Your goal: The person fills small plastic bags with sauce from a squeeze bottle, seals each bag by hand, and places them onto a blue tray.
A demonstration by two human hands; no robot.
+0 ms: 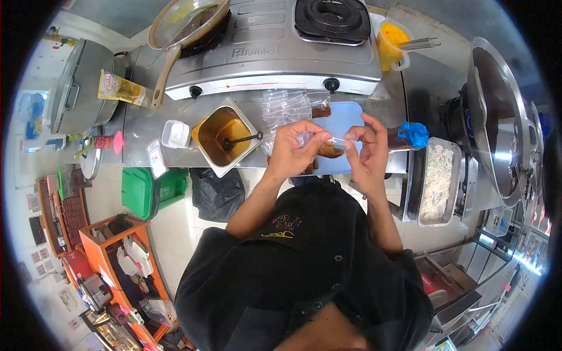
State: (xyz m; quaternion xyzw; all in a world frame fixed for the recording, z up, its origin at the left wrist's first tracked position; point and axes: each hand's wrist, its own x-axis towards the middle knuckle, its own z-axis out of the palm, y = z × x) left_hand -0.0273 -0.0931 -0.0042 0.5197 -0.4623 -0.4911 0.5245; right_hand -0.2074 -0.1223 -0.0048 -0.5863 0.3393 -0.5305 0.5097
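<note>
Between my hands hangs a small clear plastic bag (332, 150) with brown sauce in its lower part. My left hand (294, 151) pinches the bag's top edge between thumb and fingers. At the opposite corner my right hand (370, 153) pinches it too, the other fingers curled up. Beneath lies a light blue board or tray (346, 114), partly hidden by my hands. A sauce-filled bag (321, 110) rests at its far left, and more brown shows under my left hand. Flat clear bags (283, 106) are spread left of it. Farther left stands a steel container (218, 130) of brown sauce with a dark ladle (241, 140) in it.
A two-burner stove (263, 35) with a frying pan (190, 23) sits behind the counter. White tub (175, 134) and oil pouch (122, 89) are left. To the right are a blue-capped bottle (414, 135), a flour tray (438, 181) and a yellow-filled jug (391, 44).
</note>
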